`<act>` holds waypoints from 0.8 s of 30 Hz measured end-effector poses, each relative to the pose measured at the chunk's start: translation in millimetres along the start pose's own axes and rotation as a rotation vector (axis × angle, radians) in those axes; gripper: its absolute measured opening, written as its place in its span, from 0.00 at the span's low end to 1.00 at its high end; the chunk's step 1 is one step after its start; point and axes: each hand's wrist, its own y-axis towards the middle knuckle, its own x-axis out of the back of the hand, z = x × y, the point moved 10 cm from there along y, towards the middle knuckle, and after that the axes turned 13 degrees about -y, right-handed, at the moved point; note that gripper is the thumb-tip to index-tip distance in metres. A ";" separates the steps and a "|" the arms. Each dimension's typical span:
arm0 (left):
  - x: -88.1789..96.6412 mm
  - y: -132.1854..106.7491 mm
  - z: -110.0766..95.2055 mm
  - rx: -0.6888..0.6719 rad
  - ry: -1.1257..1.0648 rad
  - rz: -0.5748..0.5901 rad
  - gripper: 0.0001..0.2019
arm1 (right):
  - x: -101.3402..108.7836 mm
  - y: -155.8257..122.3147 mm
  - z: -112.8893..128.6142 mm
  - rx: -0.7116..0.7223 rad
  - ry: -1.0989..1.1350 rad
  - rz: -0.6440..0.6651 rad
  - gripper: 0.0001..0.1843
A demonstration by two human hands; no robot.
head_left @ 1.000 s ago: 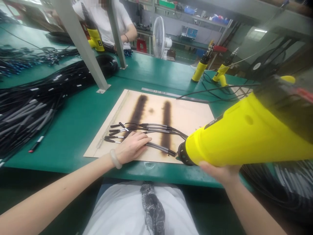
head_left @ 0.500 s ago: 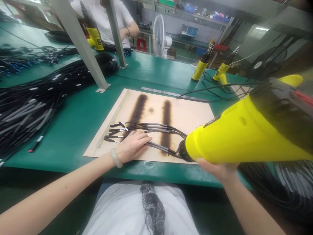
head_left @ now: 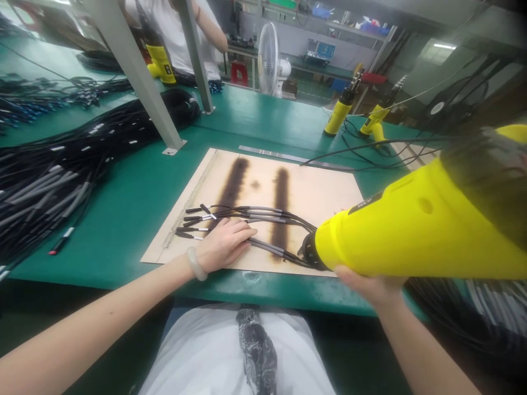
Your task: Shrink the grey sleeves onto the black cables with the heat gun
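A yellow heat gun [head_left: 395, 225] with a black nozzle slants in from the right, and my right hand [head_left: 370, 282] grips it from below. Its nozzle end is close to several black cables [head_left: 275, 249] with grey sleeves, which lie across a pale board [head_left: 321, 189] with two scorched stripes. My left hand [head_left: 226, 244] is closed over the nearer cables, holding them down on the board. The cables' black tips with white labels [head_left: 197, 230] stick out to the left of this hand. Part of the right hand's fingers is hidden by the heat gun.
Large cable bundles [head_left: 53, 164] cover the left of the green table [head_left: 255, 118]; more cables [head_left: 473, 307] hang at the right. Metal posts [head_left: 140, 82] rise at the left. Two yellow heat guns [head_left: 338, 118] stand at the back. Across the table is a person [head_left: 206, 33].
The heat gun and my right hand have shifted slightly right. My left hand and the cables under it stay put. The person across the table has raised an arm.
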 end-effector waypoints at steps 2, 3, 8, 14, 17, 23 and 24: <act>0.4 -0.1 -0.6 -0.003 -0.001 -0.001 0.13 | 0.3 0.3 -0.2 -0.004 -0.005 -0.005 0.23; 0.4 -0.5 -0.7 -0.004 0.000 0.000 0.13 | 0.0 0.6 0.7 0.003 -0.005 -0.003 0.23; 1.1 -2.7 1.3 -0.003 -0.003 -0.007 0.13 | -3.6 2.1 7.5 0.063 0.016 0.028 0.20; 0.9 -3.8 3.2 0.006 -0.012 -0.012 0.13 | -0.4 3.2 11.7 0.080 0.049 0.030 0.18; 0.6 -4.4 3.6 0.011 -0.012 -0.012 0.12 | 6.4 7.9 10.1 0.055 0.118 0.063 0.22; 3.1 -5.1 4.0 0.007 -0.018 -0.028 0.13 | 19.4 16.6 5.7 -0.001 0.269 0.066 0.27; 3.4 -5.2 4.1 0.007 -0.020 -0.030 0.13 | 20.0 17.0 7.4 -0.001 0.255 0.050 0.26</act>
